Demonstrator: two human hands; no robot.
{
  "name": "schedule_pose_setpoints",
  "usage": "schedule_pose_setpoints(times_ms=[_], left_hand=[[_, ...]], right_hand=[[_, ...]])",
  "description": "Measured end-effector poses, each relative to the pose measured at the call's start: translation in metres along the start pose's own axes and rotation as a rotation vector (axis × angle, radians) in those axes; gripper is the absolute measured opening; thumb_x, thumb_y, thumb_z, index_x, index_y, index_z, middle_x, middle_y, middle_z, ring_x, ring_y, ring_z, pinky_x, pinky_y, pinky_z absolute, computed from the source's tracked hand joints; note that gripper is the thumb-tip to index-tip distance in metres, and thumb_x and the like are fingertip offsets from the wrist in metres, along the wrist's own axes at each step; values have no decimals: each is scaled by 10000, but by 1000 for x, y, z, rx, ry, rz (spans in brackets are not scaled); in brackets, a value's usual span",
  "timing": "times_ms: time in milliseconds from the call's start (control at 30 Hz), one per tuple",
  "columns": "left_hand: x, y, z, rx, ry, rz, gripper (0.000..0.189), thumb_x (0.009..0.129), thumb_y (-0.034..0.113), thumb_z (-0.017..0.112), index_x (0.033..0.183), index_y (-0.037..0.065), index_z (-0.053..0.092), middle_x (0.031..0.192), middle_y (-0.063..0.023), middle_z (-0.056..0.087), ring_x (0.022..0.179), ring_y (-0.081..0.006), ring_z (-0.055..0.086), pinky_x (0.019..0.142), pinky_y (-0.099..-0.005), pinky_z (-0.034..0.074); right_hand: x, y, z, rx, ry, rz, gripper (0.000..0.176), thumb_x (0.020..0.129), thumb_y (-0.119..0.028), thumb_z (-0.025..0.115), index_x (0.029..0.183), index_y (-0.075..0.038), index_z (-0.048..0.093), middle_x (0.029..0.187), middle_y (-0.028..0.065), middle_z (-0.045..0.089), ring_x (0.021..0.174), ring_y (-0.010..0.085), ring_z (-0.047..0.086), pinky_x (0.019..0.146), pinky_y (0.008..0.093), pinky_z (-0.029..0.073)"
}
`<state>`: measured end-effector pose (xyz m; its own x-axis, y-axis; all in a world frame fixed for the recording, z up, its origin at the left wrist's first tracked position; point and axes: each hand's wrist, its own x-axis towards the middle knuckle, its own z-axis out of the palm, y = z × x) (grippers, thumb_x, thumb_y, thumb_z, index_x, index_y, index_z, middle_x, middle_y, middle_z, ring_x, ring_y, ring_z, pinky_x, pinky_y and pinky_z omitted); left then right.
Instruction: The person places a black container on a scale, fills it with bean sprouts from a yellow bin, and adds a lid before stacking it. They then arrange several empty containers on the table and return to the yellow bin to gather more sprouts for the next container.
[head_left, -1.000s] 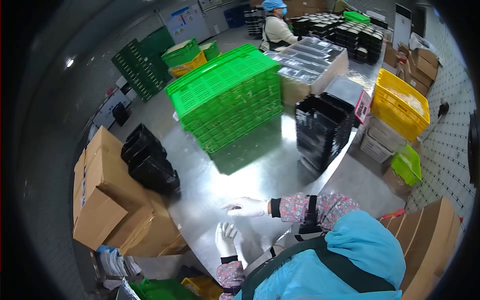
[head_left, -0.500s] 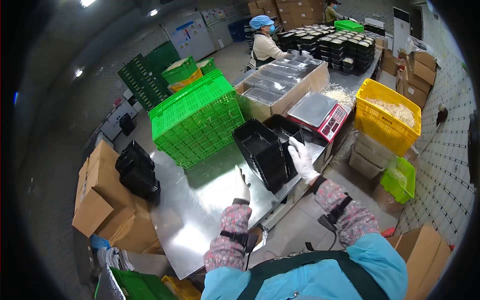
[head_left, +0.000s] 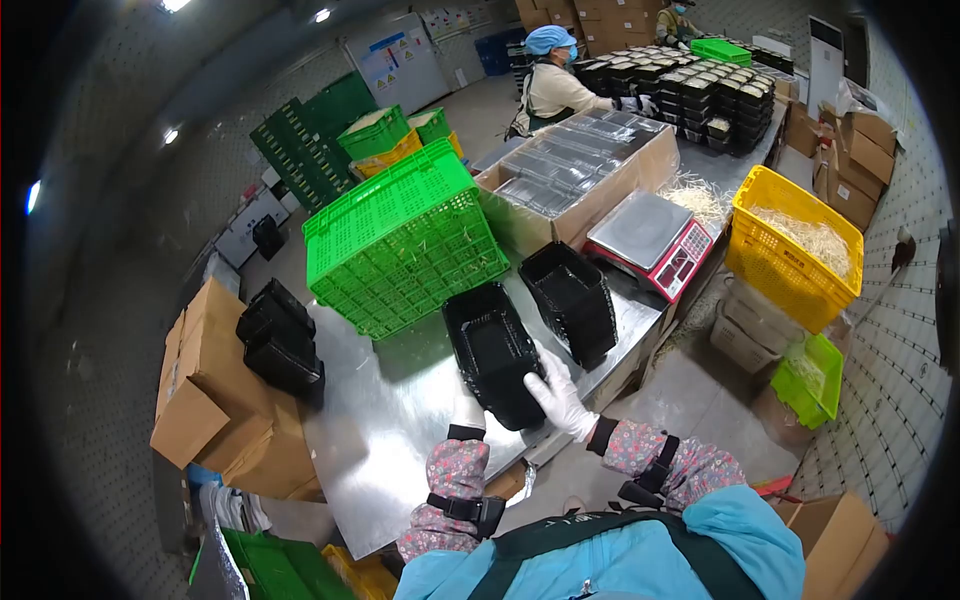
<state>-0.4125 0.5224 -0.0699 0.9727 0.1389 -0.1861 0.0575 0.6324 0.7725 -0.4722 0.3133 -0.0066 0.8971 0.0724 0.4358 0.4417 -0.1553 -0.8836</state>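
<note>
A stack of black plastic trays [head_left: 492,345] stands over the steel table [head_left: 375,450], between my gloved hands. My right hand [head_left: 560,395] lies against its right side with the fingers apart. On the near left side of the stack is my left hand [head_left: 467,408], its fingers mostly hidden behind the trays. A second stack of black trays [head_left: 572,300] stands separately to the right, near the red and silver scale [head_left: 650,240]. The big green crate [head_left: 400,240] is beyond the trays on the left.
An open carton of clear-lidded packs [head_left: 575,165] lies behind the scale. A yellow crate [head_left: 795,250] holds pale strands at right. More black trays [head_left: 280,340] rest by cardboard boxes [head_left: 225,390] at left. A co-worker [head_left: 560,85] stands at the far side near stacked filled trays.
The near tray stack has moved left and toward me, apart from the other stack. My right hand moved left with it, and my left hand now meets its left side. The view shifted slightly.
</note>
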Motion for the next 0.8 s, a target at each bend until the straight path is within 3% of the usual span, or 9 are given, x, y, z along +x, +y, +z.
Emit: schedule_pose_setpoints(times_ms=[100,133,267,467,567,600,633,700,800], left_hand=[[-30,11,34,226,211,25,490,991,456,470,1272,72,586,1199,-49,649,1046,-209,628,887,-368,534],[-16,1,15,407,112,278,468,993,442,487,1269,77,589,1201,-44,642,1083,-188,606,901,-360,517],[-44,12,60,12,15,86,513,1029,450,401,1393,97,475,1358,-55,541,1216,-197,518,1078,-361,396],[-73,46,74,-67,-177,356,547,1041,444,347,1476,113,368,1497,-73,402,1341,-245,411,1154,-401,294],[-64,41,6,23,-207,640,508,1046,345,404,1468,70,350,1441,-94,445,1292,-257,454,1101,-397,376],[-59,46,-38,533,-79,745,506,1047,340,402,1468,63,350,1445,-105,439,1284,-264,460,1100,-398,379],[-67,47,-57,428,-67,684,514,1045,339,409,1470,59,344,1449,-112,434,1282,-269,463,1101,-402,379],[-84,52,-95,205,-31,575,529,1041,338,421,1476,50,334,1457,-125,423,1277,-278,468,1103,-408,380],[-98,44,-150,254,131,659,545,1027,332,447,1475,45,330,1450,-122,429,1269,-266,471,1096,-403,380]], right_hand=[[16,47,-6,155,-48,129,505,1036,-327,427,1428,-9,424,1379,201,502,1309,286,452,1100,347,328],[12,62,3,264,-52,225,529,1044,-356,397,1436,-2,407,1404,196,484,1326,277,439,1104,339,322],[12,66,11,319,-77,307,592,1057,-418,316,1457,17,361,1463,183,434,1373,265,393,1128,337,294],[27,-35,2,215,-12,-78,579,1044,-369,376,1505,-32,285,1511,170,358,1410,292,331,1159,356,229],[30,-78,9,219,-124,-225,640,1015,-360,448,1520,-26,239,1561,166,268,1461,305,228,1175,372,184],[29,-81,17,217,-171,-253,651,1014,-356,452,1524,-25,220,1569,166,249,1467,306,212,1178,372,174],[26,-83,26,217,-220,-280,662,1013,-353,456,1529,-24,201,1577,167,231,1472,306,196,1181,372,163],[12,-68,51,300,-347,-226,696,1011,-356,462,1535,-15,157,1583,184,199,1482,311,157,1190,378,135],[-14,-36,80,388,-654,166,753,1008,-396,437,1545,-23,64,1608,176,107,1494,285,79,1197,372,100]])
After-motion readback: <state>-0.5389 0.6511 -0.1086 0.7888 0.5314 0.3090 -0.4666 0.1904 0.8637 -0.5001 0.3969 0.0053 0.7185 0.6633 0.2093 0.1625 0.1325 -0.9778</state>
